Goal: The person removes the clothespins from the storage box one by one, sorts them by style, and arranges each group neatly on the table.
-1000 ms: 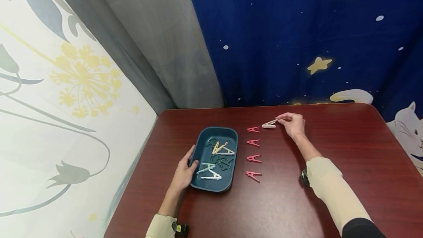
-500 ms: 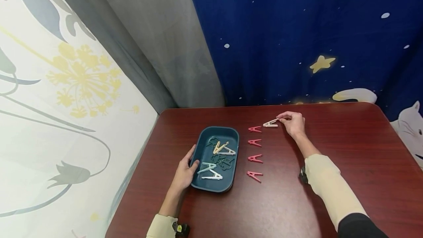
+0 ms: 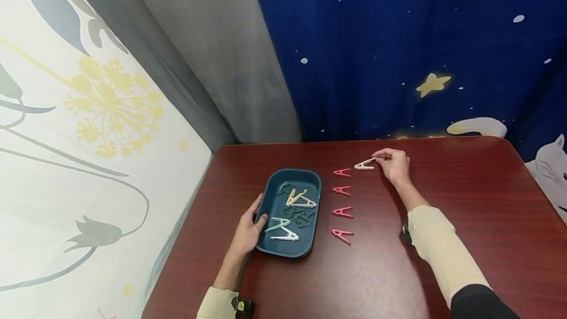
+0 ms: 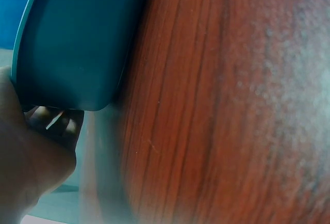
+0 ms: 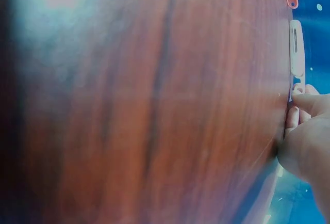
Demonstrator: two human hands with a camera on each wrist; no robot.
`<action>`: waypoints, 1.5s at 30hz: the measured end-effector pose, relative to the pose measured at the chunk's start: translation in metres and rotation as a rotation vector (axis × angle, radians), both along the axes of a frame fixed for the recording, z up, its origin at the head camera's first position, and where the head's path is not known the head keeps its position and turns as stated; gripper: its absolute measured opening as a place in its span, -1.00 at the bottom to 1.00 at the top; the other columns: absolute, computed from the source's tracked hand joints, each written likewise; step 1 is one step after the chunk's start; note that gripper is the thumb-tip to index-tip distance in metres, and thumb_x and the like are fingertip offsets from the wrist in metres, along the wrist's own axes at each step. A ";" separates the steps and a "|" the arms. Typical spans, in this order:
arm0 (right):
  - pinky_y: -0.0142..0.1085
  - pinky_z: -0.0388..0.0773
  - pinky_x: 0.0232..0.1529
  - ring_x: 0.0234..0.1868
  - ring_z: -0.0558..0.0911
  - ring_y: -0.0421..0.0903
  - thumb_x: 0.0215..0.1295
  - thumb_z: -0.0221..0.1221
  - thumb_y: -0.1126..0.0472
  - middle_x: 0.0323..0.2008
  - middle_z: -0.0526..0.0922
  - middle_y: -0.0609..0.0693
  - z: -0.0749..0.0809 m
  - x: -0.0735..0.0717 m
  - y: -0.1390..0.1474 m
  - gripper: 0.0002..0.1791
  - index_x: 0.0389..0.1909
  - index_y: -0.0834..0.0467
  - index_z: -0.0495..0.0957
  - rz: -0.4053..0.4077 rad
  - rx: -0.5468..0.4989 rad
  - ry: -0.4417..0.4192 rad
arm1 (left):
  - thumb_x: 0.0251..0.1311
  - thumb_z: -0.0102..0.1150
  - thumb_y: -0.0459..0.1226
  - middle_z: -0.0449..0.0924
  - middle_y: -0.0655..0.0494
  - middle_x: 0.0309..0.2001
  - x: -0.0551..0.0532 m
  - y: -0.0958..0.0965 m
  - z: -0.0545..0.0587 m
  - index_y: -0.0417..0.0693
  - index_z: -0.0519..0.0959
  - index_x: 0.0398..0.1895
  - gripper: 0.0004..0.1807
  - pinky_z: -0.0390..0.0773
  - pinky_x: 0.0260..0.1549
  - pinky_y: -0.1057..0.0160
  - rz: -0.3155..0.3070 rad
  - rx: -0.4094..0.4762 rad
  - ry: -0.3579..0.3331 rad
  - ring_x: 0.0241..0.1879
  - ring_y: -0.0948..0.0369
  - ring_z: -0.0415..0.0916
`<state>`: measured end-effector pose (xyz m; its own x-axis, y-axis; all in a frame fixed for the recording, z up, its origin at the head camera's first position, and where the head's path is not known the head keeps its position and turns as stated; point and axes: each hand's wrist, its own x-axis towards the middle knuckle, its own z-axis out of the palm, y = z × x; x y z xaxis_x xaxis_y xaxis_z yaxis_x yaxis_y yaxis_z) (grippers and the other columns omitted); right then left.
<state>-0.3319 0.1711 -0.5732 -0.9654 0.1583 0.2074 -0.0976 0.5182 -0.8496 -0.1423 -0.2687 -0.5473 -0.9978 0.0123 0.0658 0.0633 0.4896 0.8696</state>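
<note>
"head view, left to right: what could go wrong at each hand?"

"the left hand [image 3: 246, 233] grips a long, dark-teal plastic tray [image 3: 283, 248], thumb over the left rim, fingers against the outer wall. a sideways tug might tilt it and slide the loose pale plastic clips [image 3: 285, 236] inside."

"and right of the tray?"

"four coral-red, a-shaped plastic clips [image 3: 341, 190] lie in a column, apart from one another. just beside the farthest, a white, a-shaped plastic clip [image 3: 365, 168] is pinched by one end in the right hand [image 3: 394, 166], thumb and fingertip closed to the clip's own thickness. so slim a hold could let it twist; a leftward push could nudge its red neighbour askew. whether its full length bears on the surface cannot be told."

"surface and room?"

"leftmost, a white wall [image 3: 48, 196] printed with pale flowers [image 3: 110, 105]; next, a plain grey fabric curtain [image 3: 212, 38]; then a navy fabric curtain [image 3: 363, 63] with gold stars [image 3: 433, 85] and a white cat [image 3: 551, 167]. below, a glossy, reddish-brown, wood-grained table [image 3: 363, 279] with rounded far corners; its polish would, i judge, offer a nudged clip little grip."
</note>
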 end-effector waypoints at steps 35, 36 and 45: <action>-0.53 0.50 0.08 -0.07 0.65 -0.39 0.48 0.23 0.46 0.26 0.65 0.28 0.035 -0.001 -0.022 -0.57 0.33 0.38 0.58 -0.047 -0.496 0.058 | 0.53 0.11 -0.45 0.47 -0.15 0.45 0.002 0.000 0.002 -0.07 0.17 0.70 -0.27 0.45 0.26 -0.09 -0.013 0.008 -0.013 0.28 -0.04 0.54; -0.51 0.50 0.12 0.00 0.67 -0.32 0.48 0.22 0.46 0.30 0.62 0.29 0.040 -0.001 -0.026 -0.54 0.36 0.39 0.54 -0.025 -0.531 0.074 | 0.53 0.11 -0.45 0.48 -0.15 0.44 0.001 0.000 0.003 -0.06 0.17 0.70 -0.27 0.44 0.26 -0.08 -0.011 0.009 -0.013 0.28 -0.04 0.53; -0.13 0.27 0.50 0.57 0.26 0.26 0.57 0.15 0.41 0.59 0.23 0.32 0.080 0.008 -0.079 -0.32 0.61 0.40 0.17 0.246 -0.697 0.143 | 0.54 0.11 -0.45 0.51 -0.14 0.42 0.002 0.001 0.002 -0.08 0.19 0.69 -0.28 0.47 0.23 -0.05 -0.008 0.021 -0.020 0.23 -0.03 0.56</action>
